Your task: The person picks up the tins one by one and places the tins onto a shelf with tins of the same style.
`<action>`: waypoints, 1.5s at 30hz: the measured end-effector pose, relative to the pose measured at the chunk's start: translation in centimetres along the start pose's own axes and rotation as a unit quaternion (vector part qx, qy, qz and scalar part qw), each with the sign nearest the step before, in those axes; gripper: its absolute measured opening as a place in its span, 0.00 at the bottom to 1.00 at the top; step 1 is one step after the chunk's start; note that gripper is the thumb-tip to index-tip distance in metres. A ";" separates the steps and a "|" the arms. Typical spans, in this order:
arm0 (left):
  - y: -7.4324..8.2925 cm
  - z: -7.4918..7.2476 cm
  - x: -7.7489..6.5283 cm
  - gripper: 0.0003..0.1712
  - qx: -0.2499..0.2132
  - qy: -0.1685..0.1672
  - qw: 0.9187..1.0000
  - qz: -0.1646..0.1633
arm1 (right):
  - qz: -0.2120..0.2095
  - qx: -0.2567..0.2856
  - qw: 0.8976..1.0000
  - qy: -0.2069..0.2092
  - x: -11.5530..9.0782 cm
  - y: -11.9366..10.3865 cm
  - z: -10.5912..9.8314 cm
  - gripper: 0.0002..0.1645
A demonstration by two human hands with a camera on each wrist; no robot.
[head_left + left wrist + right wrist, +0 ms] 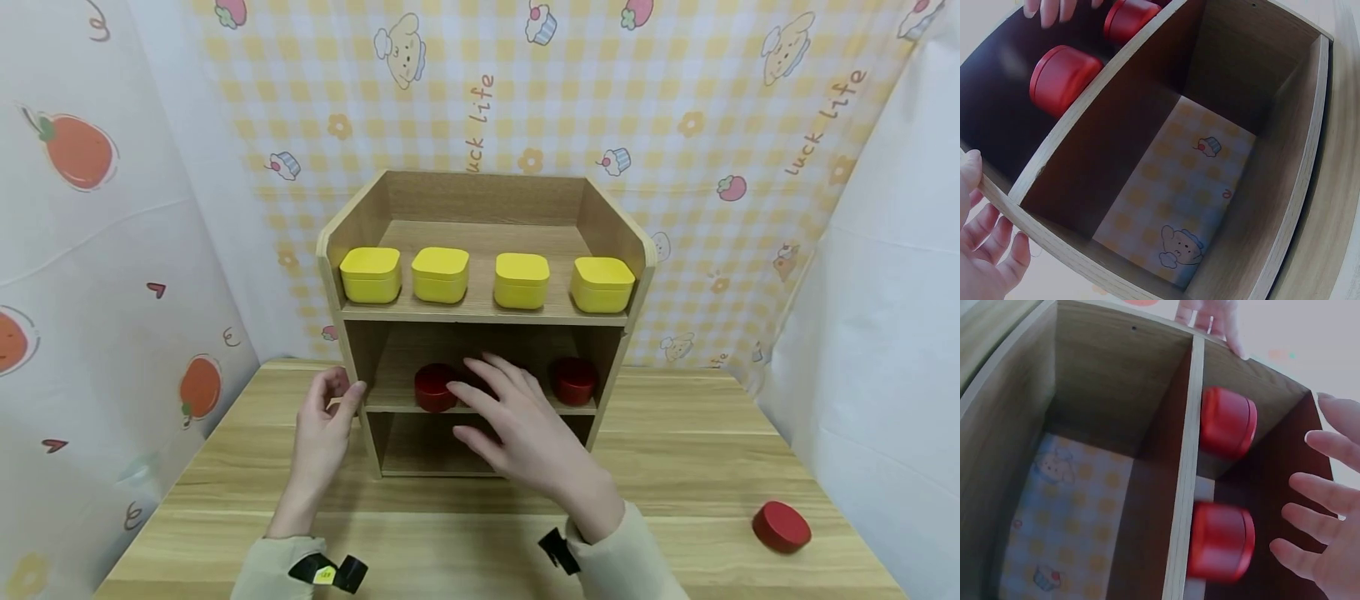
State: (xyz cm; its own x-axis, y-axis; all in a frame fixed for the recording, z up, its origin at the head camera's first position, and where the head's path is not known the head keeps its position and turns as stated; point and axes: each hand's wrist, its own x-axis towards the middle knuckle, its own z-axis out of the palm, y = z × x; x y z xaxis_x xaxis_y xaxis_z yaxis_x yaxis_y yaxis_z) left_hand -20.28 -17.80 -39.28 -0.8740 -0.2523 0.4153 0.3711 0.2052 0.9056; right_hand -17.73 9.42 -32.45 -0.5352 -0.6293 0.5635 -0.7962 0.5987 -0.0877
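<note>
A small wooden shelf unit [450, 317] stands in front of me. On its middle level are two round red tins, a left tin [435, 388] and a right tin [575, 381]. My right hand [525, 429] reaches in front of that level, fingers spread and nothing held, its fingertips overlapping the left tin's edge in the head view. At the unit's left side is my left hand [322, 425], its thumb tip at the front edge and its fingers loosely bent outside the side panel [1054, 250].
Several yellow square-shaped tins [440, 275] line the top level's front. Another red tin [782, 527] sits on the wooden table [675, 467] at the right. Printed cloth [480, 100] hangs behind, with white cloth [862, 333] at the right.
</note>
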 end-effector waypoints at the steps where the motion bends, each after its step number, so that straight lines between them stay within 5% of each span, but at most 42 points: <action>1: 0.0 0.0 0.0 0.15 -0.002 0.000 1.000 0.000 | -0.007 0.004 1.000 0.006 -0.5 0.2 -0.2 0.25; 13: 0.0 0.1 0.0 0.15 -0.006 0.001 1.000 -0.001 | -0.111 0.003 0.990 0.087 -7.3 3.2 -1.7 0.16; 22: 0.0 0.0 -0.1 0.15 -0.004 -0.002 1.000 -0.002 | -0.117 -0.004 0.989 0.087 -13.7 5.9 -1.8 0.16; 37: 0.0 0.1 -0.1 0.15 -0.005 -0.004 1.000 -0.004 | -0.021 -0.078 0.997 0.014 -24.0 12.4 -5.1 0.22; 45: 0.0 0.0 -0.1 0.16 -0.006 -0.006 1.000 -0.006 | 0.037 -0.059 0.998 0.010 -28.6 16.3 -6.5 0.27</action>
State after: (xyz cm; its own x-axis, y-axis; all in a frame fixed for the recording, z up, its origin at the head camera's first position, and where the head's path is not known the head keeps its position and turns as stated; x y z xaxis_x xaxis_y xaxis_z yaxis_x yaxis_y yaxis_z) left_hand -20.22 -17.77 -39.29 -0.8821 -0.2434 0.4033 0.3642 0.1905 0.9116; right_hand -13.52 40.38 -44.71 -0.5840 -0.5716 0.5763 -0.7152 0.6982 -0.0323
